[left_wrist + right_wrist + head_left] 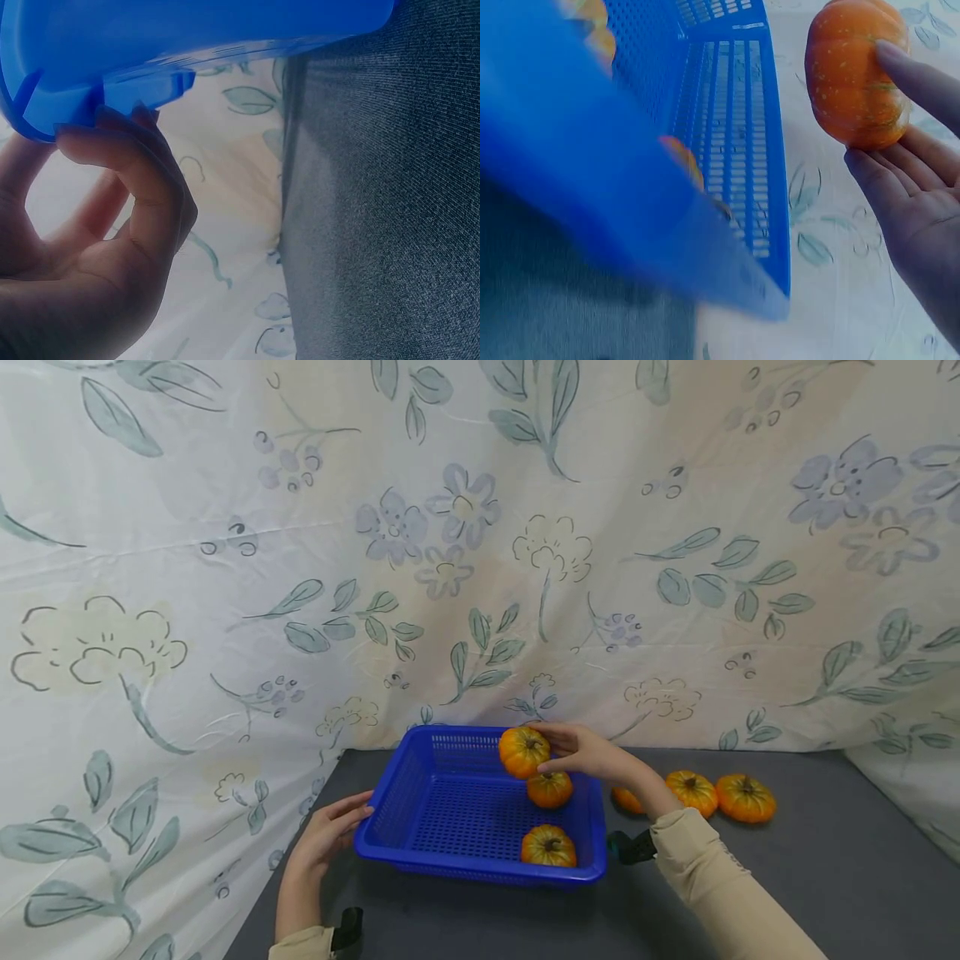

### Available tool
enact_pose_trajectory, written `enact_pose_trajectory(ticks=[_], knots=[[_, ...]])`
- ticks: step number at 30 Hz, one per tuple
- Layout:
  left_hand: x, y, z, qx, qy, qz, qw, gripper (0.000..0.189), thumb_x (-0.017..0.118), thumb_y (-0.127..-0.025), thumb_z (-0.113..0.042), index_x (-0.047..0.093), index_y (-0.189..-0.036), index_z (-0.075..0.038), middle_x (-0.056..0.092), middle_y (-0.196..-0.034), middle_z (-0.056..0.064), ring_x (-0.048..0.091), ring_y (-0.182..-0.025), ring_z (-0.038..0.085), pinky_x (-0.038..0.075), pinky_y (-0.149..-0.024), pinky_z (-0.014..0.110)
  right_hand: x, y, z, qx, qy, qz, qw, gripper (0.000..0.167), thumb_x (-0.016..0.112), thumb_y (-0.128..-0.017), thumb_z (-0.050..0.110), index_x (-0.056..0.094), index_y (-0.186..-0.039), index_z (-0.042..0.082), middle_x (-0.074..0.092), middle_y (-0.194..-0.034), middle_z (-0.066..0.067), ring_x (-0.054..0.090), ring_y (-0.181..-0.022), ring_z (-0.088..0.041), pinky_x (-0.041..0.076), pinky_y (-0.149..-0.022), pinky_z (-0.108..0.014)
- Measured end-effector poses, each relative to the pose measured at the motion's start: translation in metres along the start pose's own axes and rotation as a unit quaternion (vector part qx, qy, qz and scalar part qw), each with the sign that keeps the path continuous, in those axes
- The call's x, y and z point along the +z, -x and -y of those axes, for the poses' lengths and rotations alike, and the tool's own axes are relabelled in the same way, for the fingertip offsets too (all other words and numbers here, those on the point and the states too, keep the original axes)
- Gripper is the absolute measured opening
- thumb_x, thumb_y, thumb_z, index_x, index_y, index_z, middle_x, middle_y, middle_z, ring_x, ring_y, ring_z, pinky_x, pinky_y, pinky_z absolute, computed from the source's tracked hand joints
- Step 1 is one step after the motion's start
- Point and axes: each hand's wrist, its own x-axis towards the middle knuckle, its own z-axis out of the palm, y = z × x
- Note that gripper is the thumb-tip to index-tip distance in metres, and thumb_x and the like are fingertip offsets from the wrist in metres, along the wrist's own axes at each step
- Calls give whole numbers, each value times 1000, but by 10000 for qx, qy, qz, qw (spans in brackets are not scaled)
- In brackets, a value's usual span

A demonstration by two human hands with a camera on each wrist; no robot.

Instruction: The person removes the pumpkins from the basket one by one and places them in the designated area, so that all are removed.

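Note:
A small orange pumpkin [523, 752] is held in my right hand [581, 752] above the back right part of a blue plastic basket [450, 867]. In the right wrist view the thumb presses one side of this pumpkin [859, 71] and the fingers support it from the other. Inside the basket, on its right side, lie one pumpkin [550, 792] near the back and another pumpkin [549, 847] at the front corner. At the basket's left side, my left hand [322, 839] grips the rim, its fingertips bent against the blue edge [45, 112] in the left wrist view.
To the right of the basket, a pumpkin [692, 793] and another pumpkin [746, 798] sit on the dark table [817, 852]. A third pumpkin [627, 800] is partly hidden by the right forearm. A flower-patterned cloth [480, 677] hangs behind the table.

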Motion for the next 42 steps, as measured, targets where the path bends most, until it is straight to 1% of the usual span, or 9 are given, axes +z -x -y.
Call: enact_pose_trajectory(ticks=[5, 10, 17, 22, 27, 29, 33, 35, 42], knots=[[0, 0, -1, -24, 21, -16, 10000, 58, 71, -89, -31, 55, -138, -5, 62, -131, 12, 66, -100, 14, 55, -83, 33, -14, 14, -9, 12, 51, -2, 10000, 71, 71, -89, 22, 37, -150, 9, 30, -159, -16, 25, -148, -37, 26, -116, -52], [0, -1, -1, 22, 39, 7, 10000, 57, 71, -89, -31, 55, -137, -4, 63, -130, 11, 66, -100, 14, 55, -82, 32, -27, 29, -21, 142, 9, -126, 9998, 73, 72, -89, 25, 37, -150, 10, 29, -159, -15, 24, -148, -36, 26, -116, -52], [1, -1, 0, 12, 86, 21, 10000, 57, 71, -89, -30, 55, -137, -4, 63, -130, 12, 66, -99, 14, 56, -82, 33, -40, 52, -34, 292, -143, -175, 9993, 73, 68, -92, 27, 31, -153, 12, 27, -160, -16, 26, -147, -38, 30, -114, -53], [1, -1, 1, 20, 94, 52, 9999, 57, 70, -90, -29, 54, -138, -3, 63, -130, 12, 66, -98, 14, 56, -81, 33, -48, 66, -44, 372, -93, -260, 9989, 75, 67, -92, 29, 29, -154, 11, 28, -160, -17, 27, -146, -40, 30, -114, -53], [-1, -1, 0, 20, 93, 24, 10000, 57, 70, -90, -29, 54, -138, -4, 63, -130, 11, 66, -99, 14, 55, -83, 34, -54, 77, -55, 442, -136, -371, 9982, 74, 69, -91, 28, 31, -153, 12, 30, -159, -15, 27, -147, -38, 30, -114, -50], [-2, 0, 0, 22, 57, 41, 10000, 57, 70, -90, -30, 53, -138, -4, 63, -131, 12, 66, -100, 14, 55, -84, 34, -55, 81, -59, 477, -117, -491, 9976, 75, 70, -90, 28, 33, -152, 11, 31, -159, -15, 27, -146, -37, 31, -113, -48], [-1, 1, -1, 5, 65, 62, 10000, 57, 70, -90, -30, 54, -138, -4, 62, -131, 13, 66, -100, 14, 55, -84, 34, -57, 90, -65, 475, 27, -631, 9969, 75, 70, -90, 27, 33, -151, 6, 30, -157, -21, 27, -145, -42, 34, -111, -46], [-1, 0, -1, -8, 92, 52, 9999, 57, 71, -89, -30, 54, -137, -4, 63, -131, 13, 66, -100, 14, 55, -83, 33, -57, 95, -67, 516, 23, -667, 9964, 76, 70, -90, 27, 32, -152, 5, 29, -158, -22, 26, -145, -42, 34, -111, -45], [-1, -1, -1, -16, 61, 51, 10000, 59, 71, -89, -32, 53, -138, -4, 62, -132, 12, 66, -100, 14, 55, -84, 34, -60, 106, -79, 840, 111, -695, 9940, 78, 72, -88, 30, 34, -151, 5, 30, -157, -21, 26, -145, -42, 34, -111, -48]])
